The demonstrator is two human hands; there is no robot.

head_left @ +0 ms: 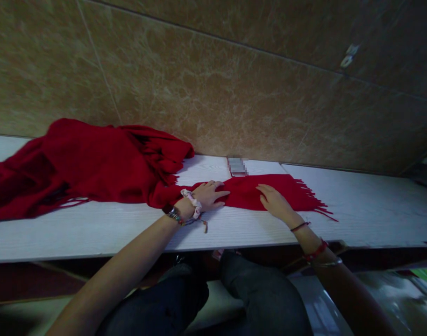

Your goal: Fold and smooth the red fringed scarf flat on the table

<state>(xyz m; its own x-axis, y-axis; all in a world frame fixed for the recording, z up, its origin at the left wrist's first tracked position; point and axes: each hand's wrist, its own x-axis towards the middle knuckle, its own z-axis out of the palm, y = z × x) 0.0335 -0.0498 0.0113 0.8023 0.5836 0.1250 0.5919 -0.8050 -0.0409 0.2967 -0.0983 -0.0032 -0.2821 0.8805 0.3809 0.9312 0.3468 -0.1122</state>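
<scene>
A red scarf point(245, 192) with a fringed end lies flat on the white table point(231, 228), its fringe pointing right. My left hand point(209, 195) rests on the scarf with fingers spread. Further right, my right hand point(273, 200) touches the same flat stretch, fingers stretched out and nothing gripped. To the left, a bunched heap of red cloth point(101, 163) with fringes spreads over the tabletop. Whether the heap and the flat scarf are one piece, I cannot tell.
Behind the table rises a brown marbled tile wall point(199, 93) with a small white fitting point(349, 56). A blurred rectangular item point(237, 166) lies at the table's back, just beyond the scarf. My legs point(262, 284) are below the front edge.
</scene>
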